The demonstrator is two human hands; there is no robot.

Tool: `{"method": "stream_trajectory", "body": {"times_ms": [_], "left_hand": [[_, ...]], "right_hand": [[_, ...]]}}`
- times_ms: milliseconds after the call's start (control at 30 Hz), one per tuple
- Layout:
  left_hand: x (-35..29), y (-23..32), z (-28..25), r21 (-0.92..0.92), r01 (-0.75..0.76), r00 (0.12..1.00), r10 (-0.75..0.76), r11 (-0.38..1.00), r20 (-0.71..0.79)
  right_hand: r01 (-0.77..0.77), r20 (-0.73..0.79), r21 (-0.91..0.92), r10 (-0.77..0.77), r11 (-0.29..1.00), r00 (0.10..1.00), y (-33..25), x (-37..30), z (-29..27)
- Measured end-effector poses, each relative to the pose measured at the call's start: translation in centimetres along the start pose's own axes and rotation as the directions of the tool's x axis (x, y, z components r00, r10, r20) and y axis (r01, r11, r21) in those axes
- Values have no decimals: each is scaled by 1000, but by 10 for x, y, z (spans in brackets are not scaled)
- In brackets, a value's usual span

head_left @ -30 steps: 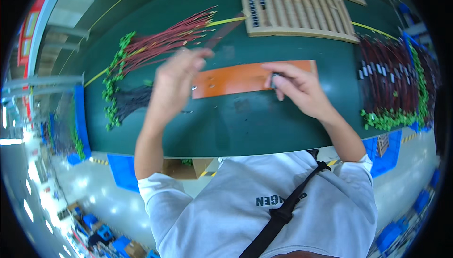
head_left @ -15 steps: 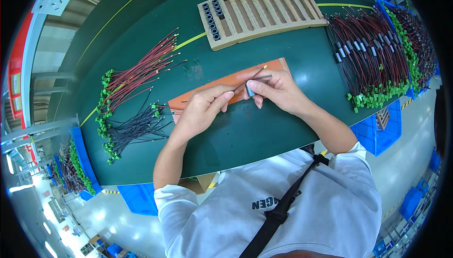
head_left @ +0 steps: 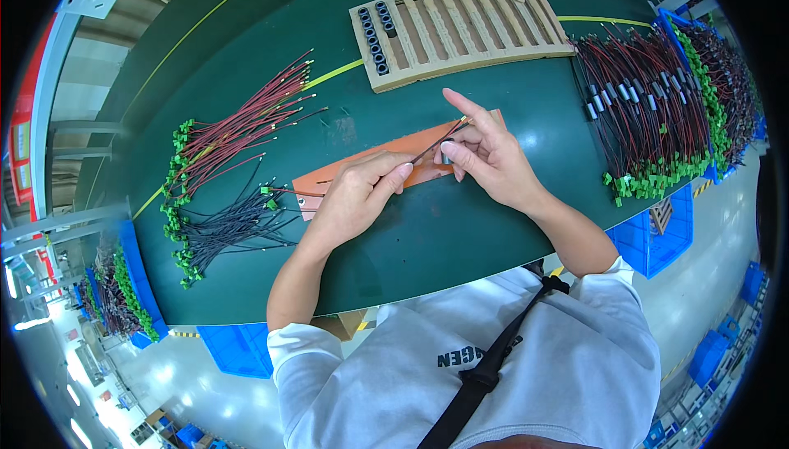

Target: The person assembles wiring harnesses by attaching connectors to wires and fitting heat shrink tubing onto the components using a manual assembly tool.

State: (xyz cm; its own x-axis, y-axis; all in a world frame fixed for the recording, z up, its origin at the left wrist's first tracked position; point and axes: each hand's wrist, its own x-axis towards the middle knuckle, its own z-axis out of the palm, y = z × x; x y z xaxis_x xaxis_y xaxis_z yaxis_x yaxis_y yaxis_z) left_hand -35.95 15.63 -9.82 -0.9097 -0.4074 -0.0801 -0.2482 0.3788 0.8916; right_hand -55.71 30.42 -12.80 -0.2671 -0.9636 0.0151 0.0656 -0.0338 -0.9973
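My left hand (head_left: 357,194) pinches a thin red and black cable (head_left: 432,147) between thumb and fingers. Its tips point up and right toward my other hand, and a green connector (head_left: 267,192) shows at the cable's left end. My right hand (head_left: 493,165) holds a small grey cylinder, like a ferrite core (head_left: 446,156), between thumb and fingers, mostly covered by them; the index finger is stretched out. The cable's tips lie by the cylinder, but whether they pass through it I cannot tell. Beneath both hands lies an orange board (head_left: 341,172).
Left of me lie red cables (head_left: 246,124) and black cables (head_left: 230,223) with green connectors. A slatted tan tray (head_left: 427,59) with several dark cylinders stands ahead. Finished-looking cables with grey cylinders (head_left: 649,104) lie at right, beside a blue bin (head_left: 670,239).
My right index finger has lifted and straightened away from the cable. The grey cylinder, plainly visible before, is now mostly covered by my right fingers. My left hand keeps its pinch, shifted slightly.
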Motion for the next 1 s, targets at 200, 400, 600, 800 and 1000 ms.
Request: {"method": "stream_trajectory", "body": {"times_ms": [200, 400, 600, 800, 1000], "left_hand": [[3, -2, 3, 6, -59, 998, 59, 998, -27], [4, -6, 5, -29, -38, 998, 36, 999, -49], [4, -9, 3, 11, -87, 988, 88, 996, -124], [5, -7, 3, -5, -29, 987, 28, 1000, -158], [5, -9, 3, 146, -103, 983, 124, 984, -136]], "right_hand": [[13, 13, -22, -12, 1000, 1000, -2, 2, -2], [35, -7, -47, -35, 998, 999, -3, 2, -7], [105, -193, 355, -37, 929, 980, 7, 11, -17], [0, -141, 610, 109, 793, 984, 8, 11, -22], [13, -141, 586, 86, 810, 986, 7, 10, -21]]}}
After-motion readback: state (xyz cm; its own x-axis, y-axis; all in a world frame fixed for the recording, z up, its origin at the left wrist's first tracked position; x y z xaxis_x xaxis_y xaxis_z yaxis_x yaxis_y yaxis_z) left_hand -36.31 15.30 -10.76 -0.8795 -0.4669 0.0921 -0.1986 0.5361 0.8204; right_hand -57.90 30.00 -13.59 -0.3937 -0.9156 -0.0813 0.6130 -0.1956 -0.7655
